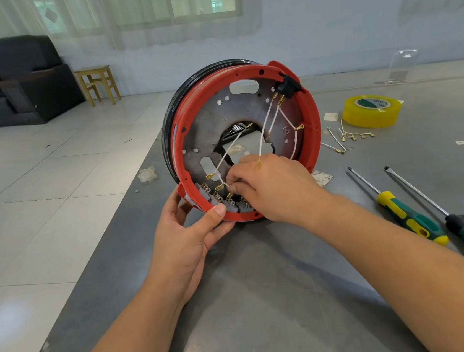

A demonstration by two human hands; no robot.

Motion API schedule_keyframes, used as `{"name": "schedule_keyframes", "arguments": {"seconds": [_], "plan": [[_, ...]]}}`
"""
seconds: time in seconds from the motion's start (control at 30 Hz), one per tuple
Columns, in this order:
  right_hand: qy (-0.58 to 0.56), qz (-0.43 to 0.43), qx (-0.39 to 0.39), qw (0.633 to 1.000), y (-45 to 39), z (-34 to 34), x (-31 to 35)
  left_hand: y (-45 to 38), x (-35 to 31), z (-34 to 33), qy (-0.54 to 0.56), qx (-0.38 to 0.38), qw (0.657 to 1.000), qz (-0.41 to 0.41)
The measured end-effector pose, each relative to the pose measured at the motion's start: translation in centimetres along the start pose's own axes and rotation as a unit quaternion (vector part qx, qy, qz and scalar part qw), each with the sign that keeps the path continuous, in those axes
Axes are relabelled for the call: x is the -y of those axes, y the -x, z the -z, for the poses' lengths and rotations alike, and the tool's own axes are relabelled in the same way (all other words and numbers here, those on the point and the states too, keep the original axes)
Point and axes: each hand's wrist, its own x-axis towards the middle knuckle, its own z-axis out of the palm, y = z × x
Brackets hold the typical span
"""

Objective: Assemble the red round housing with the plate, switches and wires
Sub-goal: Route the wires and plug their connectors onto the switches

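Fingertips of right hand (266, 183) hidden among grey switches (228, 201); right screwdriver (458, 222) handle cut off at edge.

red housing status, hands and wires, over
Left hand grips red housing rim. Right hand pinches white wire at grey switches. Nothing blocking; screwdrivers lie clear.

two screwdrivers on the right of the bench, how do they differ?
The yellow-and-green screwdriver lies nearer the red housing; the dark green screwdriver lies further right, its handle cut off by the frame edge. The first has a bright yellow-banded handle, the second a dark one with a black collar. Both lie flat on the table, untouched, tips pointing away.
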Motion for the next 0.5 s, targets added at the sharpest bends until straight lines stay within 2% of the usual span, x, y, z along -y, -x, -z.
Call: {"name": "schedule_keyframes", "arguments": {"seconds": [0.5], "plan": [[0.040, 0.015, -0.002, 0.999, 0.03, 0.39, 0.34, 0.08, 0.10, -0.01, -0.012, 0.005, 1.000, -0.008]]}}
